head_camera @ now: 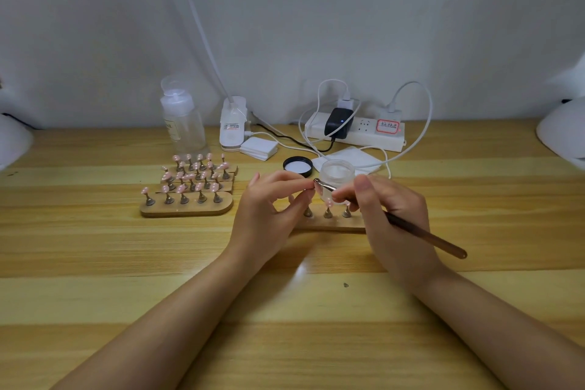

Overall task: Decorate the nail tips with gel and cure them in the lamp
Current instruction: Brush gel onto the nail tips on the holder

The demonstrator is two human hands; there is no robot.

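My left hand [269, 203] pinches a small stand with a pink nail tip [317, 188] between thumb and fingers, lifted above a wooden holder [332, 225]. My right hand [386, 209] grips a brown gel brush [424, 236]; its metal end touches the held tip. Three brass stands remain on the holder, one with a pink tip [329, 203]. Just behind the hands stands an open frosted gel jar [337, 169], its black lid [297, 166] lying to the left. Further left, several wooden holders [186, 209] carry many pink tips.
A clear pump bottle [182, 117], a white clip lamp base [232, 123], a stack of wipes [259, 148] and a power strip [357, 131] with cables line the back of the wooden table [95, 250]. White rounded objects sit at the left edge [12, 142] and right edge [563, 133].
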